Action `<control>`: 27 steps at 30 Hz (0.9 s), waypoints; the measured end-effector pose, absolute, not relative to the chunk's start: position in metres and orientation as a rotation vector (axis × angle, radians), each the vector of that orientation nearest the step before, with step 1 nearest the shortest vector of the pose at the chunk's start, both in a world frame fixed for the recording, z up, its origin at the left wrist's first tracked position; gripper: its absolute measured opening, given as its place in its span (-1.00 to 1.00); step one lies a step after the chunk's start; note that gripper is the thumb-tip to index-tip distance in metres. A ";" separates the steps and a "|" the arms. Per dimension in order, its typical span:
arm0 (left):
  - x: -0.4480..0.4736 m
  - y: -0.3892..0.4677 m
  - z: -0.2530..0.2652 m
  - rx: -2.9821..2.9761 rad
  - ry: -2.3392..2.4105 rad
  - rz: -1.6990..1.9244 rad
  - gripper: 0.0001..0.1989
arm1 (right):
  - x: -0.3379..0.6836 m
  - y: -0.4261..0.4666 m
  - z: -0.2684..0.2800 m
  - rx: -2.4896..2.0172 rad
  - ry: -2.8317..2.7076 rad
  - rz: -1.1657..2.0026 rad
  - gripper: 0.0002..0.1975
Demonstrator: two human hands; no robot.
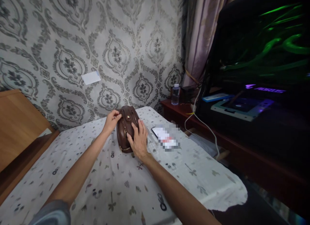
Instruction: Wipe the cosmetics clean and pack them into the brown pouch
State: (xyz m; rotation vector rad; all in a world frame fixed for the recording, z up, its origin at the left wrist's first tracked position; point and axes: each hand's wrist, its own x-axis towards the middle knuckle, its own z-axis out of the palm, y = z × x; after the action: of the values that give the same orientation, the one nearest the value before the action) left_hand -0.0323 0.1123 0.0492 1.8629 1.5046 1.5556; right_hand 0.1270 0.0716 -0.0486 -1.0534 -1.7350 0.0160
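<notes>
A brown leather handbag [125, 134] with gold-coloured zippers and a small metal stud lies on the patterned white sheet [116, 192]. At its far left edge, my left hand [111, 121] has thumb and fingers closed together on the bag; the exact part between the fingertips is too small to make out. My right hand [140, 141] rests on the bag's right side, fingers spread over the leather near a zipper. Just right of the bag lies a phone [164, 137] with a lit, blurred-out screen.
A wooden headboard [21, 121] stands at the left. Beyond the bed's right edge, a dark red desk [167, 105] carries a clear bottle [175, 94], a white cable [205, 126] and a large dark glass-sided case [254, 66]. Patterned wallpaper [135, 34] covers the wall behind.
</notes>
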 end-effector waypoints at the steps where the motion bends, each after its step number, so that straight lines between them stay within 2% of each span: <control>1: -0.031 0.108 0.045 1.868 1.508 1.560 -0.89 | 0.128 0.071 -0.049 -1.050 -1.741 0.018 -0.51; 5: -0.027 0.092 0.028 1.901 1.532 1.588 -0.68 | 0.131 0.070 -0.048 -1.019 -1.791 0.023 -0.47; 9: -0.031 0.090 0.027 2.034 1.513 1.527 -0.59 | 0.134 0.068 -0.047 -0.977 -1.810 0.017 -0.48; 16: -0.035 0.092 0.045 2.251 1.576 1.267 -0.67 | 0.134 0.067 -0.046 -0.987 -1.809 0.049 -0.46; 22: -0.014 0.102 0.050 2.395 1.614 1.210 -0.48 | 0.136 0.064 -0.043 -0.961 -1.783 0.127 -0.45; 27: -0.015 0.123 0.048 2.409 1.667 1.128 -0.47 | 0.138 0.061 -0.042 -0.880 -1.763 0.130 -0.42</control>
State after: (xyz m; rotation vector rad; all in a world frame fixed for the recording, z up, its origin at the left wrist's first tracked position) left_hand -0.0155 0.1230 0.0477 2.4089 1.6675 1.1277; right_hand 0.1376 0.0611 -0.0420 -0.8797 -1.7632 0.1302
